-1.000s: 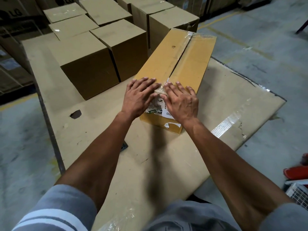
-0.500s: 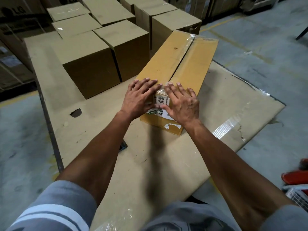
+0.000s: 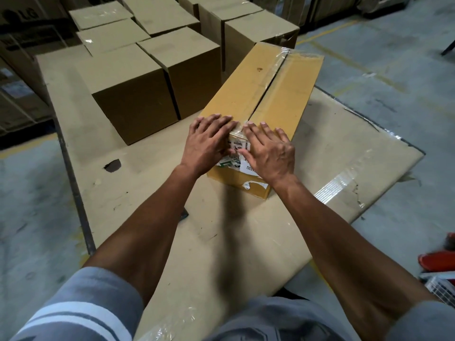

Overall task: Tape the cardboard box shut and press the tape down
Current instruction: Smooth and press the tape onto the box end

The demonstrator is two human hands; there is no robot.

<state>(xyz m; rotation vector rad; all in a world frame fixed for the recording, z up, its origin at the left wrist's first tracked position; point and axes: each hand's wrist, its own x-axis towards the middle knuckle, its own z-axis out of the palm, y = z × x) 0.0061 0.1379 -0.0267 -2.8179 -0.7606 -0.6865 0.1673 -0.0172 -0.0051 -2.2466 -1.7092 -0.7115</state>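
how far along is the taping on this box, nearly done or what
Nearly done, it seems. Done: clear tape already runs along the top seam of the cardboard box and wraps over its far edge. In hand: the left hand and right hand lie flat at the near edge, pressing the tape end down over the corner and the label. Left: probably smoothing the rest; no tape roll is in view.

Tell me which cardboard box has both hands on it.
The long yellowish box nearest the person, taped along its top seam; the browner cube boxes behind go untouched.
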